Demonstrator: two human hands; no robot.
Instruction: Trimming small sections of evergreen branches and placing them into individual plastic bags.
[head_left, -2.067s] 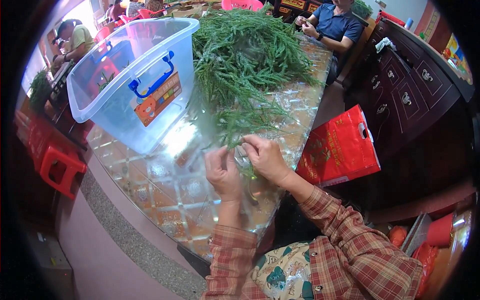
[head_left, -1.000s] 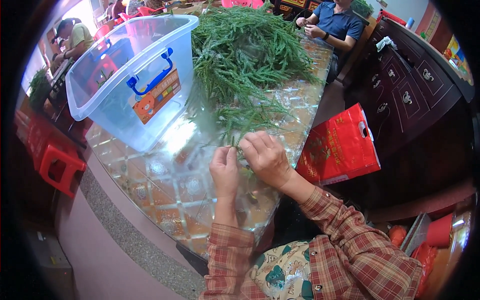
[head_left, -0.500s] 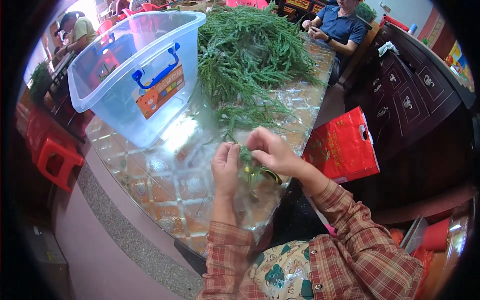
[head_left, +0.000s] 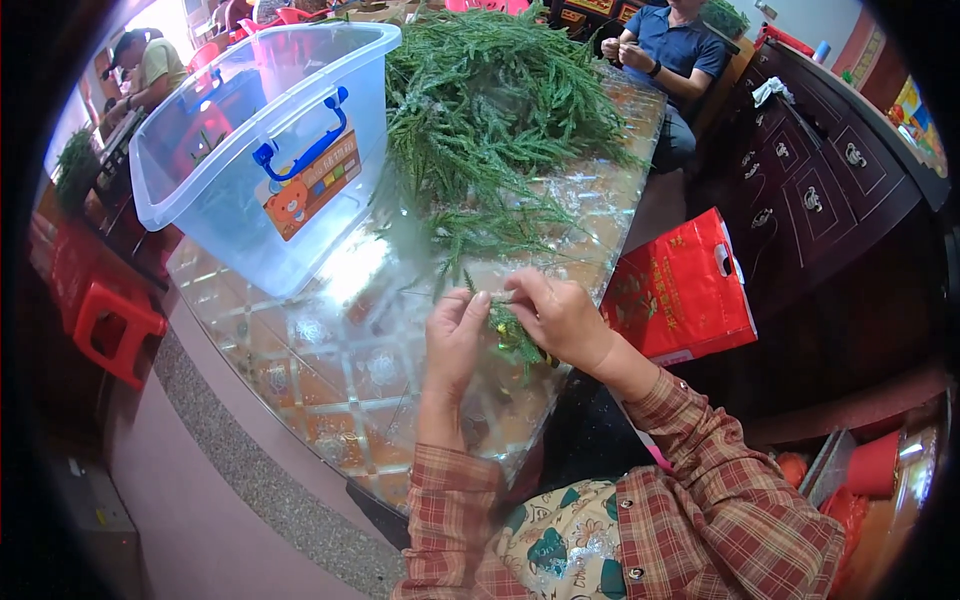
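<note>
— Sprig (head_left: 513, 335) of green needles: where is it sitting?

— It is lying between the two hands, over the near edge of the glass-topped table (head_left: 330, 370), just in front of the big pile of green branches (head_left: 490, 110).

— What are the fingers doing?

— The left hand (head_left: 455, 335) is pinching the sprig's upper end between thumb and fingertips. The right hand (head_left: 560, 318) is curling closed around the same sprig from the other side, its fingers pressing toward the left thumb.

— And around them?

— A clear plastic storage box (head_left: 250, 160) with a blue handle is standing to the left of the pile. A red paper bag (head_left: 685, 290) is leaning beside the table on the right. At the far end another person (head_left: 665, 50) in a blue shirt is sitting by the branches.
</note>
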